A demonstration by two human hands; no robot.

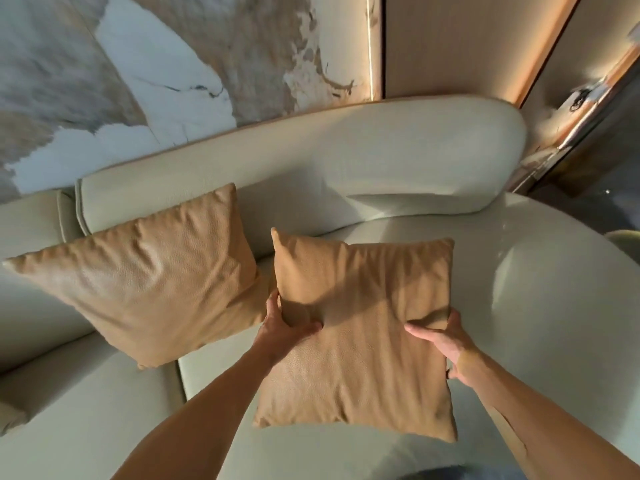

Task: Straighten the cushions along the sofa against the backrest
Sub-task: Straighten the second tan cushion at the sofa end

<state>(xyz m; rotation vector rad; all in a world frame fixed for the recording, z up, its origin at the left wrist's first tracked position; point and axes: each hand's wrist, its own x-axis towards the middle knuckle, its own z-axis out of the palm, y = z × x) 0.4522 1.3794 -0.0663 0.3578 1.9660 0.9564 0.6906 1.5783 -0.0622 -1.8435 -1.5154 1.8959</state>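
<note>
A tan leather cushion (360, 341) is held above the cream sofa seat (540, 299), in the middle of the view. My left hand (282, 329) grips its left edge, thumb pressed into the front face. My right hand (446, 344) grips its right edge, thumb across the front. A second, larger tan cushion (145, 282) leans tilted against the cream backrest (311, 168) to the left, its right corner close beside the held cushion.
The curved backrest ends in a rounded arm (498, 143) at the right. A marble-patterned wall (156, 64) rises behind the sofa. Part of another tan cushion (10, 419) shows at the left edge. Dark floor and a lit shelf lie at the far right.
</note>
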